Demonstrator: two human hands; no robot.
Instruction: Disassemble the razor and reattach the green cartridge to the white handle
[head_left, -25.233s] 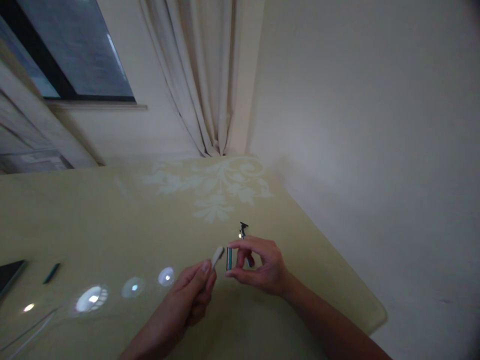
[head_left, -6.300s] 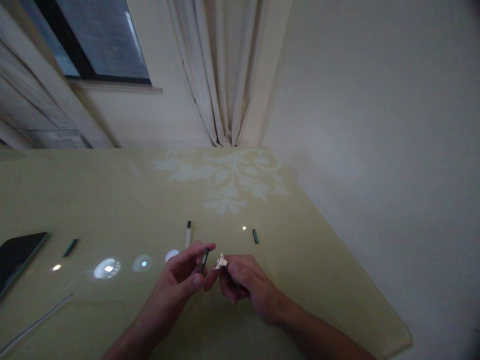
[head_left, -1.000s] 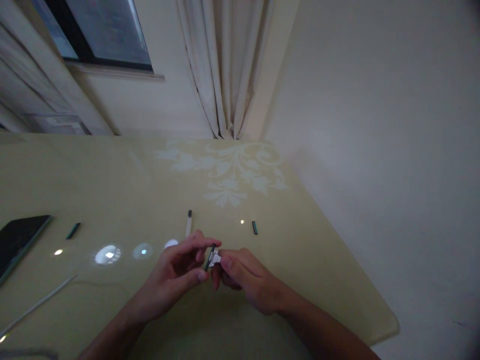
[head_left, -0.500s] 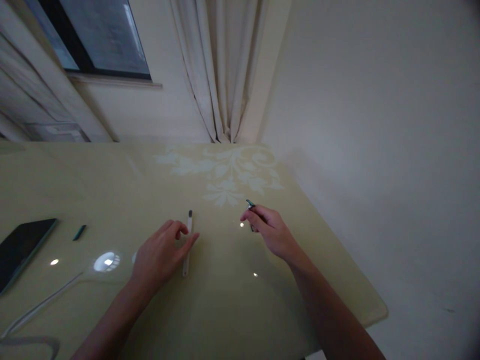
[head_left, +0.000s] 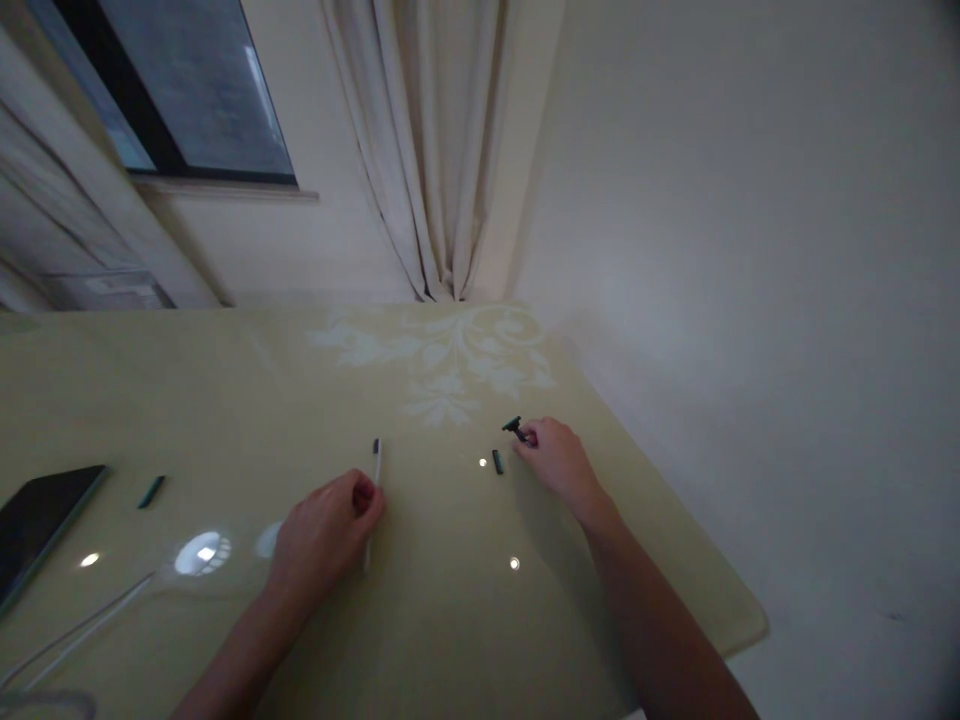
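Far left on the yellow tabletop [head_left: 225,400], a dark flat device [head_left: 37,512] lies at the edge, with a short dark green strip [head_left: 151,490] just right of it and a thin white cable [head_left: 82,628] curving along the near side. Now the left hand [head_left: 326,530]: it sits low on the tabletop, its grip curled shut around the middle of a white handle [head_left: 375,470], which lies flat with its dark tip pointing to the far side and its near end poking out below the knuckles. Moving right, a small dark cartridge [head_left: 496,461] lies alone on the surface, between the two hands and closer to the right one. The right hand [head_left: 559,465] reaches further out, its grip pinched at the fingertips on a small black piece [head_left: 514,428], held down at the tabletop just beyond the cartridge. Behind, a pale curtain [head_left: 435,150] hangs in the corner.
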